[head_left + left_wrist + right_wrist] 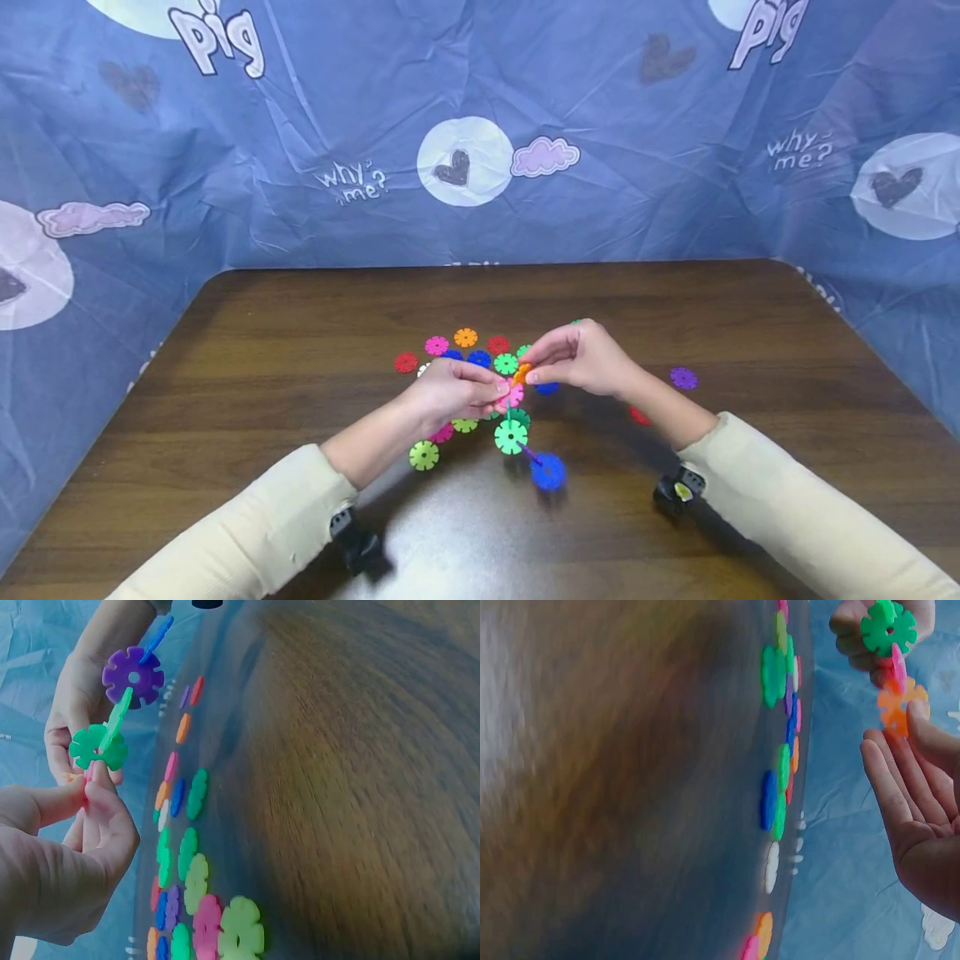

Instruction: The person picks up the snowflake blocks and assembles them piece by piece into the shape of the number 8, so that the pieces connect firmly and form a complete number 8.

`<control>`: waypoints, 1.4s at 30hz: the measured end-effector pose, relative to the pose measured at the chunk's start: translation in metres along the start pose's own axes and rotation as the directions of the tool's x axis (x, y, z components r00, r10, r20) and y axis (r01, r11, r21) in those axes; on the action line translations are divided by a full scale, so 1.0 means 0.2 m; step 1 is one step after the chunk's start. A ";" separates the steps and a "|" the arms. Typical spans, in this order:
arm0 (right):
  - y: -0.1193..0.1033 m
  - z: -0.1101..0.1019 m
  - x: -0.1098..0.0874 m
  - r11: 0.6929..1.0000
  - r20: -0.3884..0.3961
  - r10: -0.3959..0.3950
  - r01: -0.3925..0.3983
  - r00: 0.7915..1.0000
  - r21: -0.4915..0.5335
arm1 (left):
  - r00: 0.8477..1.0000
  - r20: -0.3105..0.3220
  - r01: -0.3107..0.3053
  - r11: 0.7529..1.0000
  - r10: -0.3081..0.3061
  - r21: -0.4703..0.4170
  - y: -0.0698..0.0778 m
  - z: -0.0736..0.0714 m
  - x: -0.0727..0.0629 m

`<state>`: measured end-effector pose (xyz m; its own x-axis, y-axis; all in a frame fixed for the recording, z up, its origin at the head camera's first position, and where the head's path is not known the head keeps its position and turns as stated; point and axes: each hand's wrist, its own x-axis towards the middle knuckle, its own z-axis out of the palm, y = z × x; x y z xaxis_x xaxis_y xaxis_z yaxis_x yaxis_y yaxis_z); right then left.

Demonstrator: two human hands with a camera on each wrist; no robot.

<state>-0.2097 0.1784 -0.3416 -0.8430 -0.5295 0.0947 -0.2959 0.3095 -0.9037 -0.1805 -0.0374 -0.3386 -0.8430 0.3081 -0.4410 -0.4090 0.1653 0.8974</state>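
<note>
A pink notched disc [514,395] is pinched by the left hand [456,390]; an orange disc [892,706] by the right hand [587,360]; both are held above the worktop [315,308] (loose discs [406,362] scattered there).

One left hand [456,390], one right hand [592,360], two wrist cameras [356,540] and one table [247,350] are shown. Joined notched discs [502,437] number six; loose discs [418,456] overlap, preventing an exact count.

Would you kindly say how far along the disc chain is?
A blue disc, a purple disc, two green discs and a pink disc already look joined. The right hand holds an orange disc at the pink one, which the left hand pinches. Loose discs lie on the table; how many are wanted isn't shown.
</note>
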 end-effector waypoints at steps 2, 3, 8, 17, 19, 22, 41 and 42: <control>0.02 -0.01 0.01 1.000 0.008 0.012 -0.011 1.000 -0.017 | 1.000 -0.022 0.009 1.000 -0.009 -0.006 0.00 -0.01 0.01; 0.03 -0.02 0.02 0.999 0.011 0.021 -0.020 1.000 -0.044 | 0.999 -0.030 0.015 1.000 -0.015 -0.009 0.00 -0.02 0.01; 0.08 -0.07 0.04 0.951 0.031 0.058 -0.046 0.998 -0.306 | 0.999 -0.028 0.037 0.999 -0.037 -0.029 0.00 -0.05 0.01; 0.12 -0.07 0.06 0.815 0.101 0.081 -0.007 0.992 -0.580 | 0.999 -0.014 0.033 0.996 -0.034 -0.079 0.02 -0.09 0.01; 0.12 -0.07 0.07 0.812 0.086 0.105 -0.035 0.991 -0.583 | 0.999 -0.010 0.035 0.997 -0.036 -0.074 0.01 -0.09 0.01; 0.11 -0.08 0.07 0.822 0.056 0.145 -0.089 0.988 -0.562 | 0.999 -0.006 0.038 0.997 -0.039 -0.071 0.00 -0.10 0.01; 0.01 -0.03 0.09 0.910 -0.091 0.392 -0.372 0.915 0.186 | 0.998 -0.040 0.051 0.997 -0.053 -0.057 0.00 -0.13 0.00; 0.00 -0.02 0.09 0.906 -0.084 0.394 -0.371 0.915 0.205 | 0.998 -0.041 0.049 0.998 -0.051 -0.046 0.00 -0.13 0.00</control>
<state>-0.2270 0.1715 -0.3378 -0.9257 -0.2968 -0.2344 0.1368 0.3152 -0.9391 -0.1886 -0.0626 -0.3387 -0.8347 0.2604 -0.4852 -0.4655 0.1371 0.8744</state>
